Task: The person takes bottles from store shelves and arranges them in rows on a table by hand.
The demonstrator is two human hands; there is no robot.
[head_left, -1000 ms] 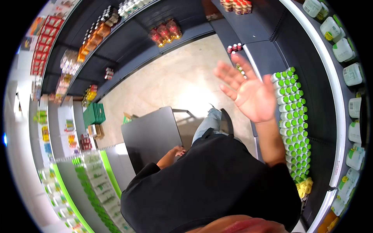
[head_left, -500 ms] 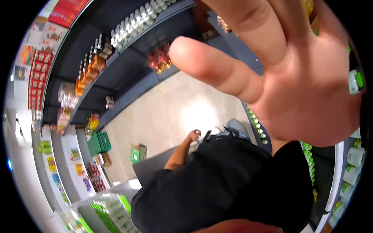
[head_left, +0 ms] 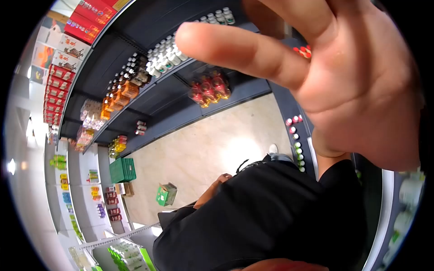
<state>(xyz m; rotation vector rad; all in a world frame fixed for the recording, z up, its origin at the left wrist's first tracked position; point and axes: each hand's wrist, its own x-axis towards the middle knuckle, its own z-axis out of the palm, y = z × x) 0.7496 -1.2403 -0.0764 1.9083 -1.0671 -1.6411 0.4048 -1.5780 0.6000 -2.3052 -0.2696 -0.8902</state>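
My right hand (head_left: 348, 86) is raised close to the camera and fills the upper right, its palm showing and its fingers spread. Nothing is in it, and some fingertips lie beyond the frame edge. Behind the thumb, farther off, white bottles (head_left: 165, 58) stand in rows on a dark shelf. Low at my waist, my left hand (head_left: 224, 177) hangs beside the black shirt (head_left: 244, 207). It looks small and its fingers are partly hidden, so I cannot make out anything in them.
Dark shelving (head_left: 181, 101) runs along the far side, with red-and-gold packs (head_left: 210, 89) on its lower level. On the floor (head_left: 199, 144) are a green crate (head_left: 123, 170) and a green carton (head_left: 166, 194). White shelves (head_left: 86, 203) stand at left; blurred white bottles (head_left: 410, 192) line the right edge.
The view has shifted, bringing more of the far shelf's red-and-gold packs into sight. My right hand stays raised and spread, its thumb slightly higher. My left hand has drawn closer to the shirt.
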